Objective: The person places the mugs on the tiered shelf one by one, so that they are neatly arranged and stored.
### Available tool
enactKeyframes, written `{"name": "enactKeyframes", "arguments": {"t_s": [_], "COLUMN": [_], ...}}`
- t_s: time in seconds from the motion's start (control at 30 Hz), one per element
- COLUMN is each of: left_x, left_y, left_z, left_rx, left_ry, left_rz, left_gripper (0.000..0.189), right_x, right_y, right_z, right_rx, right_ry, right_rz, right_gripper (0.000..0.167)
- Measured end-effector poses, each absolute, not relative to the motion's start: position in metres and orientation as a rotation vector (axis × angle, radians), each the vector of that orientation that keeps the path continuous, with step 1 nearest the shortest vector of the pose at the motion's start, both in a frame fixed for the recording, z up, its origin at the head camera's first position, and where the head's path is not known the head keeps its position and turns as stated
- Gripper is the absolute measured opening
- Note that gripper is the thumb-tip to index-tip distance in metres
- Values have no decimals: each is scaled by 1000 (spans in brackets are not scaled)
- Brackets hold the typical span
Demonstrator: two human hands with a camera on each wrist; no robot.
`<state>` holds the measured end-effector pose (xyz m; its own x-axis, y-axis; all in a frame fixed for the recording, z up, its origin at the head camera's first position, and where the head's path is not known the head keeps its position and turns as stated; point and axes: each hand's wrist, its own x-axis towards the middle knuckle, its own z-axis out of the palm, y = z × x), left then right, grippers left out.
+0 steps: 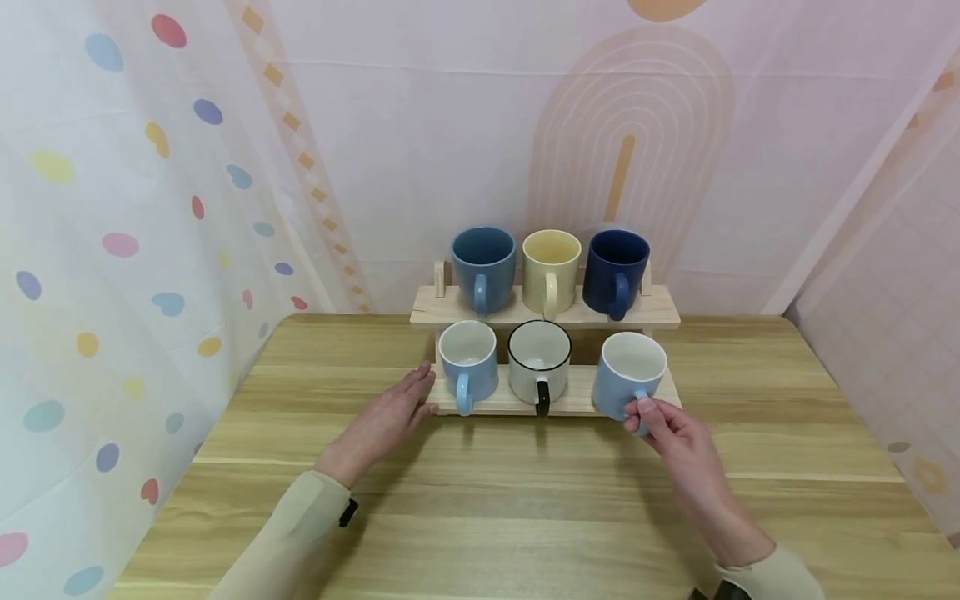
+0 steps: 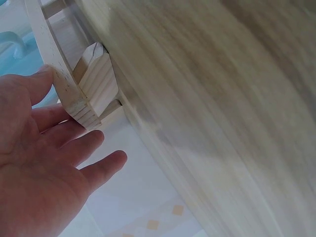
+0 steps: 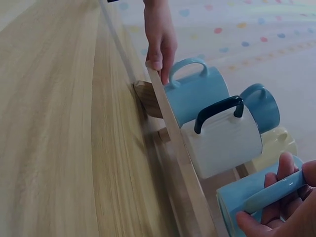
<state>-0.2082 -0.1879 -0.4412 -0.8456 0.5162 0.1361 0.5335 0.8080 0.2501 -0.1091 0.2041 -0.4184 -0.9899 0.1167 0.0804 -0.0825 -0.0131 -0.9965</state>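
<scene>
In the head view, my right hand [image 1: 678, 442] pinches the handle of a light blue mug [image 1: 618, 392] with a white inside, at the right end of the lower tier. The right wrist view shows fingers curled round that mug's handle [image 3: 276, 191]; whether its base touches the board is unclear. My left hand [image 1: 382, 423] holds the left end of the two-tier wooden rack [image 1: 577, 406], thumb [image 2: 42, 81] on one side of the board and fingers on the other. Beside it on the lower tier stand another light blue mug [image 1: 471, 375] and a white mug with black rim and handle [image 1: 536, 379].
On the upper tier stand a grey-blue mug [image 1: 483, 271], a pale yellow mug [image 1: 550, 275] and a dark blue mug [image 1: 615, 271]. Beneath the rack is a wood-grain table [image 1: 487, 517]. Patterned curtains [image 1: 420, 125] hang behind it and at the left.
</scene>
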Motion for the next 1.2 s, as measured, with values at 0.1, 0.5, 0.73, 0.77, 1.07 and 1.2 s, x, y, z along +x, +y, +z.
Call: {"name": "enactKeyframes", "arguments": {"t_s": [0.1,0.5,0.73,0.77,1.07,1.2], "left_x": [-208,-208,-208,-208,-208,-210], "left_y": [-187,-187,-187,-187,-188,-188], "left_z": [-441,-443,-444,-444,-442,-442], "left_rx": [-846,-843,-844,-842,-839,-842], "left_ry": [-2935,-2935,-2925,-2927,-2942,-2948], "left_rz": [-434,-466,-464,-466,-466,-474], "left_gripper": [56,56,56,56,57,58], "right_x": [-112,-124,-130,-131,-135,-137], "right_y": [200,196,193,192,193,194], "right_z": [-418,-420,-422,-423,-424,-425], "right_rx": [-64,-105,-110,-113,-124,-118], "right_ry": [-2128,-2253,-2248,-2249,-2281,-2292], "right_rz": [2129,2108,2121,2121,2108,2101], "right_gripper": [40,45,43,43,44,43]}}
